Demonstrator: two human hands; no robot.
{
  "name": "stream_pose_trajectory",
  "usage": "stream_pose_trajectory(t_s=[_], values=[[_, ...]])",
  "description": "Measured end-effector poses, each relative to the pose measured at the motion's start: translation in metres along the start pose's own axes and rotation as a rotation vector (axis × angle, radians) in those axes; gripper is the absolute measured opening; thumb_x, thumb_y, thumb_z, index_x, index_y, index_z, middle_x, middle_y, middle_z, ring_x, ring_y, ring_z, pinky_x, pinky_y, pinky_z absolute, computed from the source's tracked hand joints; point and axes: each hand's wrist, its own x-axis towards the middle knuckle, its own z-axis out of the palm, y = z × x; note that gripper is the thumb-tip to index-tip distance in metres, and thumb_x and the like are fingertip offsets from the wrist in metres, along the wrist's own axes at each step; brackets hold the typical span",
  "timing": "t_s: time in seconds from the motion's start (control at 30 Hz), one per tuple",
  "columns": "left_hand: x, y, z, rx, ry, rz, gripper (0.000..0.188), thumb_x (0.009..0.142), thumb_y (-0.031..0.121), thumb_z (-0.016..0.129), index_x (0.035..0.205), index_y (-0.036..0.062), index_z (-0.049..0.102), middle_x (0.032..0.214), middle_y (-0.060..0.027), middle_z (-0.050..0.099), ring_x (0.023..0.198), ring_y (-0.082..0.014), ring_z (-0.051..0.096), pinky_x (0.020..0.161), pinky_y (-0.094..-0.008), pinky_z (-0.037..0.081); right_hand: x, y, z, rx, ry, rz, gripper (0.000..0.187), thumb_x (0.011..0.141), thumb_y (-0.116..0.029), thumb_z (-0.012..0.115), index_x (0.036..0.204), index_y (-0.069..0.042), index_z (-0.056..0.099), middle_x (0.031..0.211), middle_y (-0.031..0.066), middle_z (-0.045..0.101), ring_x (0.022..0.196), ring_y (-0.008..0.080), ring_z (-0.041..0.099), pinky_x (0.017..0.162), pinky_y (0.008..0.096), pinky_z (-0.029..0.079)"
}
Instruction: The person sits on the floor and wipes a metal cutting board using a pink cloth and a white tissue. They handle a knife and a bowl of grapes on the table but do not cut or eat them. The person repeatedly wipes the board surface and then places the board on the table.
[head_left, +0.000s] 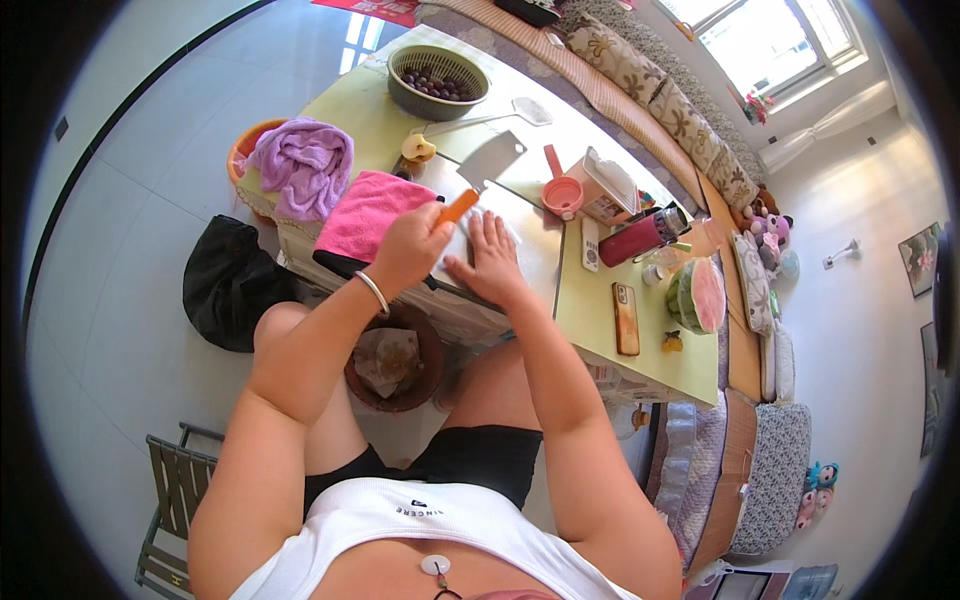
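My left hand (410, 248), with a white bangle at its wrist, is closed around the orange handle of a wide-bladed cleaver (492, 160). The blade points up and away over the table. Beside it, my right hand (490, 258) lies flat with its fingers spread, pressing on a thin white sheet or cloth (463, 243) on a pale board-like surface (535, 245). Much of that white piece is hidden under the hand. Just left of my left hand lies a pink towel (370, 212). A cut yellowish fruit piece (418, 149) sits beyond the towel.
A basket of dark round fruit (437, 82), a fly swatter (530, 112), a pink dipper (562, 192), a maroon flask (640, 236), a phone (626, 318) and a cut watermelon (697, 296) stand around the table. A purple towel (303, 168) hangs left. A bin (395, 362) stands between my legs.
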Motion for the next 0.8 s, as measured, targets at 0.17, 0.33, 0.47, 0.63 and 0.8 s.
stream_pose_trajectory(t_s=[0.17,0.33,0.47,0.63,0.8], values=[[-0.009,-0.001,0.033,0.163,-0.183,-0.093,0.025,0.092,0.024,0.054,0.089,0.0,0.059,0.078,-0.0242,0.062,0.077,-0.0427,0.061,0.066,-0.0486,0.046,-0.066,-0.023,-0.002,-0.023,0.034,-0.082,0.103,0.084,-0.067,0.056,0.152,0.002,0.019,0.157,0.027,0.016,0.148,0.0405,0.011,0.118,0.0486,0.014],[-0.012,0.009,0.052,0.208,-0.241,-0.137,0.03,0.09,0.029,0.057,0.09,-0.0004,0.061,0.078,-0.0231,0.063,0.077,-0.0414,0.062,0.067,-0.0488,0.047,-0.1,-0.049,-0.002,0.008,0.122,-0.061,0.1,0.073,-0.038,0.077,0.148,0.005,0.026,0.153,0.0271,0.026,0.144,0.0415,0.022,0.117,0.0482,0.02],[-0.011,0.008,0.065,0.196,-0.126,0.029,0.036,0.082,0.023,0.066,0.105,-0.0046,0.062,0.092,-0.0243,0.064,0.09,-0.04,0.061,0.081,-0.0448,0.049,-0.102,-0.055,0.012,-0.001,0.189,-0.02,0.091,0.073,-0.029,0.075,0.145,0.003,0.031,0.151,0.0259,0.03,0.143,0.0413,0.025,0.117,0.0483,0.02],[-0.01,0.019,0.068,0.081,-0.395,0.059,0.05,0.078,0.019,0.071,0.119,-0.0054,0.059,0.104,-0.0243,0.063,0.097,-0.0397,0.06,0.088,-0.0424,0.047,-0.104,-0.049,0.02,0.031,0.211,-0.046,0.083,0.071,-0.025,0.073,0.142,-0.001,0.037,0.147,0.0242,0.037,0.14,0.0409,0.03,0.117,0.0497,0.02],[-0.016,0.022,0.084,0.317,-0.432,0.132,0.064,0.075,0.037,0.077,0.123,0.0,0.058,0.109,-0.0165,0.064,0.097,-0.0349,0.062,0.085,-0.0408,0.05,-0.103,-0.054,0.02,-0.01,0.301,-0.028,0.072,0.069,-0.021,0.073,0.135,-0.006,0.048,0.135,0.0182,0.05,0.13,0.0396,0.042,0.112,0.0525,0.026]])
